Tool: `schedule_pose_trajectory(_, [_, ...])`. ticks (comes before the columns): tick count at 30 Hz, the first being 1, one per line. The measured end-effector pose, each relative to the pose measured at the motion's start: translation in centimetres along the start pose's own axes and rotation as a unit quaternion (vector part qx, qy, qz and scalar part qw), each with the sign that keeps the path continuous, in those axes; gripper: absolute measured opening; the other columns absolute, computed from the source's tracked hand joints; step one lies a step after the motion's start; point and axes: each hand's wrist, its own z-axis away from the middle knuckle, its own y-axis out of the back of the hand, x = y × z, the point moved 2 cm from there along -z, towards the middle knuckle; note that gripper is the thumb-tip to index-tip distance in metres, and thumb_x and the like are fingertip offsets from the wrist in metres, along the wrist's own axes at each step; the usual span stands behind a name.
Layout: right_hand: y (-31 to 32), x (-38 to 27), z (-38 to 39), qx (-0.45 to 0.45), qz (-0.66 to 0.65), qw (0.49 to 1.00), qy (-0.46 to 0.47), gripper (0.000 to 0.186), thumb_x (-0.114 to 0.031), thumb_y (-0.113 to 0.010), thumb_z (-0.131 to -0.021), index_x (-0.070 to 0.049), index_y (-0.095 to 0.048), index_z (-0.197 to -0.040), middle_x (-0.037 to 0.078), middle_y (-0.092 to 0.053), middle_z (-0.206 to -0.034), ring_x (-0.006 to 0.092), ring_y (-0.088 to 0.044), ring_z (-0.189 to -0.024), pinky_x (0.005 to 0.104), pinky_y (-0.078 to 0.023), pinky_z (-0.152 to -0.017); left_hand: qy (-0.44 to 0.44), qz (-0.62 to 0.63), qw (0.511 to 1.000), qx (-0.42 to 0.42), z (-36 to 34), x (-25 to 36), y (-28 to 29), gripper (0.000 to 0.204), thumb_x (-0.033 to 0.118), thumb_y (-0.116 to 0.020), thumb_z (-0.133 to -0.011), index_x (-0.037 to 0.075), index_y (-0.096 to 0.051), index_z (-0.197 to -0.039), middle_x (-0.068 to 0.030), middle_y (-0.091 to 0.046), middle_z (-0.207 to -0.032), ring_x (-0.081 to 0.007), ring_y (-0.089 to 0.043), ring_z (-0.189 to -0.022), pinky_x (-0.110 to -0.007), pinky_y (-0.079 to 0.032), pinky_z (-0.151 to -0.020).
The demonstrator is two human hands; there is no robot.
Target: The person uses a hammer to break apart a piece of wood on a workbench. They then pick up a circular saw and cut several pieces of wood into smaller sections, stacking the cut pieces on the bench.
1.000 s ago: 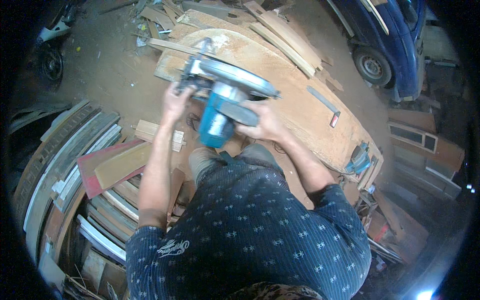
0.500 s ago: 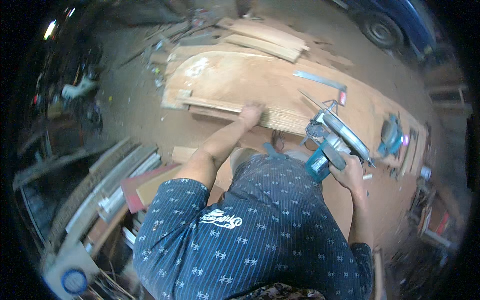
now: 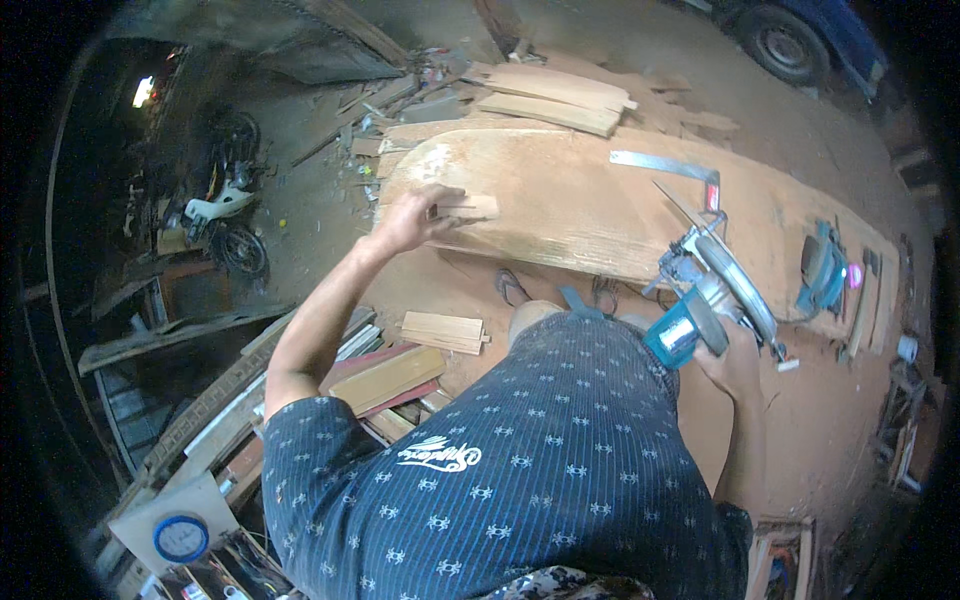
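My left hand (image 3: pixel 412 218) is at the near left part of the plywood-topped table (image 3: pixel 560 180). Its thumb and fingers lie on either side of a short, flat piece of wood (image 3: pixel 475 207), closed on it. On the right, my right hand (image 3: pixel 736 362) grips the rear handle of a teal and silver circular saw (image 3: pixel 690 318). The saw is tilted at the table's near edge, its metal base towards the tabletop. Beyond the saw, a metal try square (image 3: pixel 665 168) with a red mark lies on the board.
Planks (image 3: pixel 555 98) are stacked at the far side. A teal power tool (image 3: pixel 822 272) lies at the table's right end. Boards (image 3: pixel 390 378) and offcuts (image 3: pixel 445 332) lie on the left. A motorcycle (image 3: pixel 225 205) stands far left, and a blue vehicle (image 3: pixel 790 45) far right.
My left hand has left the long strip at the near edge and moved left, onto the short piece of wood. My right hand still holds the saw; the whole view has shifted.
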Motion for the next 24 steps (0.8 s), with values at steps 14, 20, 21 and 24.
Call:
schedule_pose_trajectory(14, [-2.7,-4.5,1.8,0.029,0.109,0.968,-0.223,0.044,-0.02,-0.072,-0.082,-0.003,-0.067,-0.122,0.024,-0.072,-0.098,0.0399,-0.07,-0.094,0.0452,-0.053,-0.084,-0.02,0.082,0.995,0.045,0.8,-10.2,-7.2,0.053,0.013,-0.078,-0.083,0.009,-0.057,-0.13,-0.0164,-0.064,-0.108,-0.0365,-0.064,-0.109,-0.045,-0.052,-0.092])
schedule_pose_trajectory(20, [-4.7,-6.3,2.6,0.083,0.033,0.972,-0.216,0.04,-0.012,-0.068,-0.081,0.007,-0.066,-0.116,0.02,-0.07,-0.097,0.032,-0.067,-0.09,0.0416,-0.051,-0.087,0.113,0.142,0.974,0.136,2.5,-19.8,-19.9,0.046,0.015,-0.084,-0.074,0.007,-0.064,-0.114,-0.0172,-0.069,-0.11,-0.0366,-0.066,-0.105,-0.045,-0.053,-0.089])
schedule_pose_trajectory(21, [-5.1,-6.5,2.7,0.083,0.057,0.968,-0.23,0.04,-0.011,-0.068,-0.08,0.008,-0.065,-0.115,0.019,-0.07,-0.098,0.0306,-0.066,-0.091,0.0423,-0.05,-0.089,0.14,0.222,0.958,0.112,2.6,-20.8,-21.3,0.044,0.017,-0.082,-0.074,0.008,-0.064,-0.114,-0.0167,-0.07,-0.105,-0.0374,-0.067,-0.103,-0.046,-0.053,-0.088])
schedule_pose_trajectory(24, [-6.1,-8.4,2.0,0.099,0.051,0.964,-0.242,0.036,-0.01,-0.068,-0.08,0.008,-0.065,-0.111,0.015,-0.069,-0.09,0.0248,-0.065,-0.081,0.0393,-0.052,-0.077,0.179,0.198,0.963,0.046,2.4,-23.4,-24.0,0.041,0.019,-0.081,-0.076,0.011,-0.066,-0.112,-0.016,-0.071,-0.102,-0.0375,-0.067,-0.101,-0.046,-0.053,-0.087])
